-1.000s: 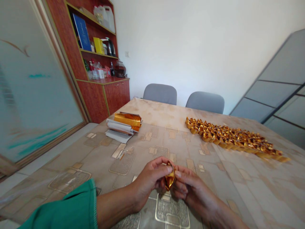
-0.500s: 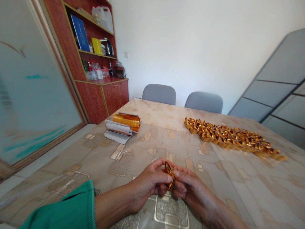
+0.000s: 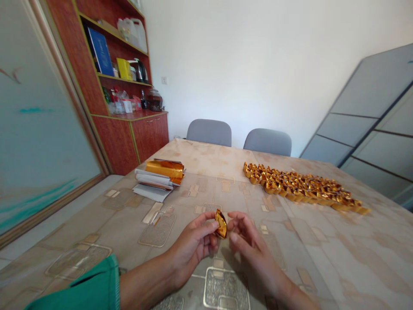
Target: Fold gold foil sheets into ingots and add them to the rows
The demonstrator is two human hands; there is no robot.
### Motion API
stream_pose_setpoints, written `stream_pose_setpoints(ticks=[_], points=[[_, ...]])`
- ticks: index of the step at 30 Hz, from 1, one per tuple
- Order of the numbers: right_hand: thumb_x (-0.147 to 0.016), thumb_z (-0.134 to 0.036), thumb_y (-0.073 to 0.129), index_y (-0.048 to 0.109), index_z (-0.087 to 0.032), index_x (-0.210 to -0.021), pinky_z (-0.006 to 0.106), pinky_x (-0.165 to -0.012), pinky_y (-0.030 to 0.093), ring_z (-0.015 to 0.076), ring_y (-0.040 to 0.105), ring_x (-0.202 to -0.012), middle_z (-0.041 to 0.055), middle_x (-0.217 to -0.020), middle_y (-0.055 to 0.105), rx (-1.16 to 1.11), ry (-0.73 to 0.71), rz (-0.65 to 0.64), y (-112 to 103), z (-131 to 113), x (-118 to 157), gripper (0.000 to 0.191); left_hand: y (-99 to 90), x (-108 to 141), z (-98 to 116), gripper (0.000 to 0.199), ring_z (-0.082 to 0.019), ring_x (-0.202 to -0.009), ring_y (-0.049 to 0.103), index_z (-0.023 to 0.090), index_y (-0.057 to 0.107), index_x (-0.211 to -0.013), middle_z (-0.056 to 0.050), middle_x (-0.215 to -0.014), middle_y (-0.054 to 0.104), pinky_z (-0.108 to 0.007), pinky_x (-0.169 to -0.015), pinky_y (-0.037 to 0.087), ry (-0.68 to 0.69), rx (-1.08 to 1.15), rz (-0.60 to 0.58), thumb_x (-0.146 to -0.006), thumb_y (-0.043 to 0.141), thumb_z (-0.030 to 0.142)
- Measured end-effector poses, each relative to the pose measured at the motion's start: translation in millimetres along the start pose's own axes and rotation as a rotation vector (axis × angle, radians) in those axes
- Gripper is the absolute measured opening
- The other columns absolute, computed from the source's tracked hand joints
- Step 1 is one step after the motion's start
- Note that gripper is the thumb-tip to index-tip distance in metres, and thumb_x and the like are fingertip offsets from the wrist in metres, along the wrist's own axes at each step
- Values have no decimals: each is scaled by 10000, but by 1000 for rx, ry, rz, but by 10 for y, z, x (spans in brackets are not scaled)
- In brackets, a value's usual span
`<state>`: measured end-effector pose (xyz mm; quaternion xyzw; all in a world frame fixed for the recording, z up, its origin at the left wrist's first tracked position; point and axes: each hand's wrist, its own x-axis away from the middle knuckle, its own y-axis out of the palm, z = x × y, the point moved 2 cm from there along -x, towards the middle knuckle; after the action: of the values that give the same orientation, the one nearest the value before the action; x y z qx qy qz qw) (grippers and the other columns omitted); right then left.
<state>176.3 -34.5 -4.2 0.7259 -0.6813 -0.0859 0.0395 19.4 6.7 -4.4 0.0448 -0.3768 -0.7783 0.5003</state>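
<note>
A shiny gold folded-paper ingot (image 3: pixel 221 224) is pinched between the thumb and fingers of my left hand (image 3: pixel 199 234), above the patterned tablecloth. Just to its right is my right hand (image 3: pixel 247 237), apart from the ingot, its fingers loosely curled with a gap between thumb and forefinger and nothing held. Farther off on the right lie rows of similar gold paper ingots (image 3: pixel 300 185), packed closely together. On the left side of the table rests a stack of gold and white paper sheets (image 3: pixel 158 177), somewhat curled.
The table (image 3: pixel 200 157) has a patterned cover. Two grey chairs (image 3: pixel 209 131) stand at its far side against the wall. At the back left is a red-brown cabinet (image 3: pixel 150 133) with jugs, a kettle and bottles. Grey panels (image 3: pixel 348 116) lean at the right.
My right hand has let go of the gold ingot and moved slightly right. The ingot has turned in my left hand, showing a flatter side. The camera view has shifted a little.
</note>
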Motion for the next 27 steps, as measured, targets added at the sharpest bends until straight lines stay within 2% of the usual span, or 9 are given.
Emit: stream_pose_setpoints(ticks=[2, 4, 6, 9, 13, 16, 19, 23, 27], points=[[-798, -287, 772, 559, -316, -1316, 344, -763, 438, 210, 529, -884, 66, -1152, 590, 279, -182, -24, 3, -50, 15, 561, -13, -17, -10, 429, -51, -544, 523, 177, 583, -1019, 38, -739, 644, -194, -596, 434, 32, -1, 27, -694, 845, 279], [-797, -205, 755, 576, -336, -1316, 371, -829, 441, 244, 530, -992, 75, -1221, 575, 505, -304, -67, 9, -79, 15, 565, -19, -28, -33, 447, -61, -546, 530, 177, 575, -1020, 42, -706, 635, -200, -600, 439, 36, -16, 25, -688, 851, 293], [-842, -170, 696, 637, -320, -1233, 367, -845, 444, 249, 540, -1034, 73, -1178, 600, 611, -361, -78, 10, -90, -1, 423, -17, -34, -62, 473, -74, -565, 551, 177, 563, -1046, 34, -705, 637, -213, -619, 449, 11, -27, -7, -693, 848, 315], [-885, -149, 637, 697, -284, -1085, 350, -846, 447, 227, 578, -985, 63, -1072, 649, 639, -374, -50, 9, -101, -37, 249, -7, -28, -76, 502, -93, -597, 578, 174, 547, -1101, 11, -760, 647, -238, -638, 462, -9, -73, -56, -718, 822, 347], [-912, -189, 618, 708, -257, -1004, 312, -736, 457, 202, 612, -852, 60, -981, 683, 680, -372, 1, -92, -156, -111, 146, -13, -1, -18, 467, -104, -604, 578, 184, 511, -1183, -15, -883, 645, -269, -627, 460, 44, -224, -9, -802, 709, 368], [-922, -249, 611, 698, -238, -979, 311, -697, 452, 200, 611, -780, 67, -949, 696, 853, -416, 78, -359, -231, -242, 104, -9, 15, 46, 429, -94, -609, 561, 172, 520, -1166, -36, -973, 628, -266, -623, 442, 130, -298, 14, -775, 668, 269], [-935, -248, 562, 691, -221, -998, 322, -738, 444, 213, 618, -812, 76, -977, 710, 1361, -400, 163, -739, -284, -437, 146, 2, 16, 79, 391, -89, -605, 541, 154, 558, -1098, -47, -986, 617, -259, -614, 424, 159, -323, 12, -719, 641, 204], [-906, -213, 568, 704, -185, -876, 365, -756, 382, 274, 608, -856, 110, -891, 719, 1601, -318, 257, -1168, -314, -670, 142, -2, -6, 56, 359, -86, -608, 533, 151, 592, -1056, -54, -997, 622, -257, -620, 424, 134, -355, 14, -702, 626, 196], [-888, -181, 588, 713, -191, -845, 377, -772, 327, 291, 577, -899, 106, -880, 720, 1781, -278, 309, -1334, -323, -825, 133, -24, -33, 17, 333, -88, -621, 532, 148, 615, -1020, -54, -996, 631, -250, -614, 423, 138, -376, 2, -690, 608, 195]])
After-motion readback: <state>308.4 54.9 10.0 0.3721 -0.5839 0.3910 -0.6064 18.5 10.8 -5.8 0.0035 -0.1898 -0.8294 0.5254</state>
